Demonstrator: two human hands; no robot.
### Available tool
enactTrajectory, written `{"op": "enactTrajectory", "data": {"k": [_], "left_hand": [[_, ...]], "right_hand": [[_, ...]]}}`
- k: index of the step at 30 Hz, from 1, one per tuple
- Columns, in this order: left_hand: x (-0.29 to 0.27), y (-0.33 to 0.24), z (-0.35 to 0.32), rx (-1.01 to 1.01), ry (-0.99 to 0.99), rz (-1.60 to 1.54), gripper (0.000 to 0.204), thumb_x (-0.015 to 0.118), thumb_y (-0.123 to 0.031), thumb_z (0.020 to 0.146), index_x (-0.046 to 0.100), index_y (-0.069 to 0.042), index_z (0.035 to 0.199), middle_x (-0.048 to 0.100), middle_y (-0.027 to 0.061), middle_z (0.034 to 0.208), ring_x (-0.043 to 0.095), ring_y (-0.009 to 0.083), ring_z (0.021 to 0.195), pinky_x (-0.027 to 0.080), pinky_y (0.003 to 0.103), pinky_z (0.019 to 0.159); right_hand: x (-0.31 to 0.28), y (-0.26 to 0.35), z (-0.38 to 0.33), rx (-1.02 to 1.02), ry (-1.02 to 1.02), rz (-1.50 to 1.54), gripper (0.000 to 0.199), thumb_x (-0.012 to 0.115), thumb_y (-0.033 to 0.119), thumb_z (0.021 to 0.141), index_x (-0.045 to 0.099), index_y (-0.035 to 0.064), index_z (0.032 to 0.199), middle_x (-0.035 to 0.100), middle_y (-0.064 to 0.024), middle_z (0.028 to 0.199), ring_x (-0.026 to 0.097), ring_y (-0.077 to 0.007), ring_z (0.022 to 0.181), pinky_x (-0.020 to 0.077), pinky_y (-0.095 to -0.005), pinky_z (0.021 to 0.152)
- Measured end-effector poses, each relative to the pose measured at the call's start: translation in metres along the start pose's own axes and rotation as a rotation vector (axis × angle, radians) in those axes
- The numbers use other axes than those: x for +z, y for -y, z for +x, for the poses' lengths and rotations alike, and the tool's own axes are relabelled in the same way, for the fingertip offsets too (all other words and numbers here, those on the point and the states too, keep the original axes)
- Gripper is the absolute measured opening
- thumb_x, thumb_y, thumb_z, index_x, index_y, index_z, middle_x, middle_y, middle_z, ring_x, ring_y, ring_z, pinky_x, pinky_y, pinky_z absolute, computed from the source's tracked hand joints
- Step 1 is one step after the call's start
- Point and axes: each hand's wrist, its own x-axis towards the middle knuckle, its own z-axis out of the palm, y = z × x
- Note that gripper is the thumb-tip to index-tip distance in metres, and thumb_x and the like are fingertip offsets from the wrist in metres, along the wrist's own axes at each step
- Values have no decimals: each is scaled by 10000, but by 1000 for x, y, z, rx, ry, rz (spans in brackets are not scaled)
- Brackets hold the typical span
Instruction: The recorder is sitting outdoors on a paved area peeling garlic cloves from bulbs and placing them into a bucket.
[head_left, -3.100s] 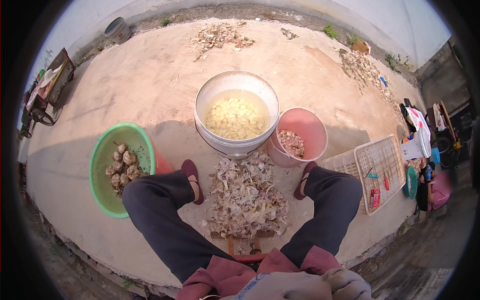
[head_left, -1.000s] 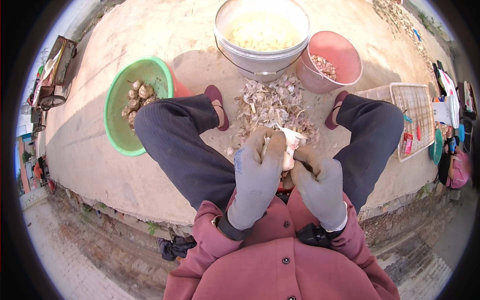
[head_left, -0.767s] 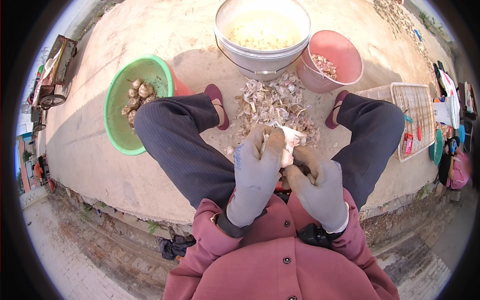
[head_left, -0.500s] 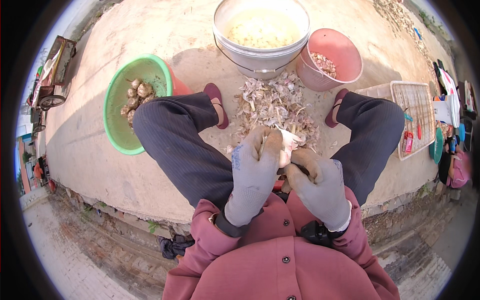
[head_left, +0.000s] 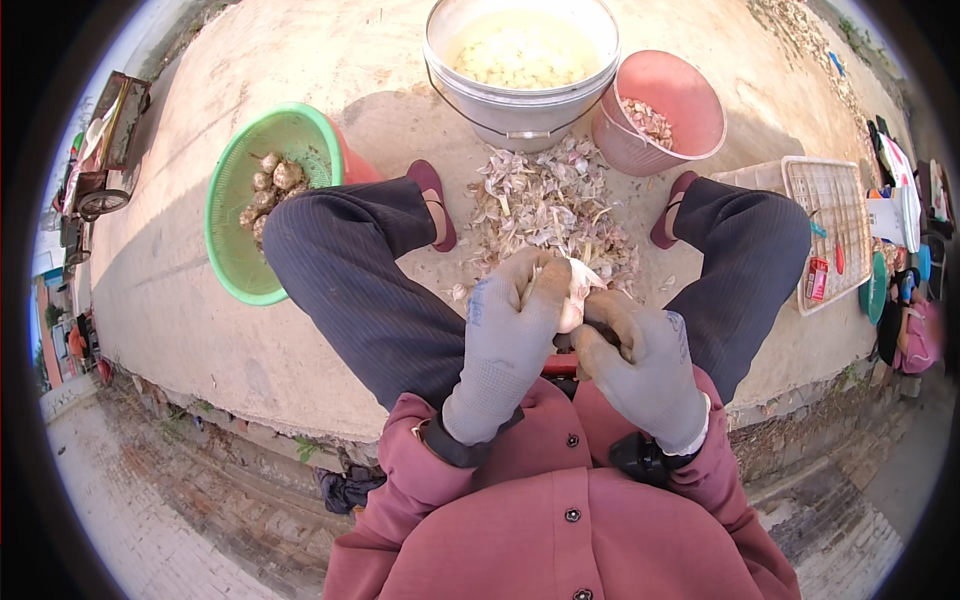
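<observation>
We hold a garlic bulb [head_left: 572, 296] between both gloved hands, above our lap and the pile of peelings [head_left: 545, 205] on the concrete slab. It looks light, firm under brittle papery skin, best pinched at its sides. Our left hand [head_left: 505, 345] wraps it; our right hand [head_left: 640, 365] closes fingertips on its near side. Ahead stand a white bucket [head_left: 520, 110], a pink bucket [head_left: 665, 150] and a green basket [head_left: 235, 260].

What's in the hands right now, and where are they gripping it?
A pale garlic bulb, pinched between the gloved left hand and right hand at its sides.
</observation>
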Motion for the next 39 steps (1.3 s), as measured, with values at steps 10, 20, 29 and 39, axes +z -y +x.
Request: {"op": "enactTrajectory", "data": {"k": [10, 20, 29, 39], "left_hand": [[-4, 0, 2, -58, 82, 239, 259, 560, -217, 972, 607, -2, 835, 558, 27, 651, 513, 70, 592, 413, 271, 532], [-1, 12, 0, -137, 159, -46, 428, 489, -398, 1063, 639, -10, 1167, 534, -50, 744, 463, 11, 624, 358, 176, 528], [-24, 13, 8, 6, 8, -72, 426, 469, -286, 1083, 562, 82, 1274, 530, -26, 759, 424, 20, 579, 377, 174, 533], [-32, -16, -4, 452, 71, 447, 436, 705, -128, 859, 627, -25, 1275, 625, 101, 1156, 620, 192, 961, 488, 276, 824]], "right_hand": [[-12, 0, 2, 18, 98, -34, 96, 558, 73, 888, 622, 15, 846, 603, -149, 700, 612, -286, 590, 451, -370, 549], [-3, -17, 5, -89, -105, -29, 91, 579, 73, 862, 638, 3, 867, 595, -105, 644, 562, -191, 521, 421, -336, 511], [-4, -39, 1, 257, -24, 686, 255, 513, 129, 972, 659, -55, 1072, 585, 13, 701, 464, -5, 533, 356, -145, 479], [-22, -33, 7, 167, -101, 597, 314, 497, 220, 986, 661, -33, 1075, 605, 6, 698, 437, -2, 535, 305, -172, 466]]}}
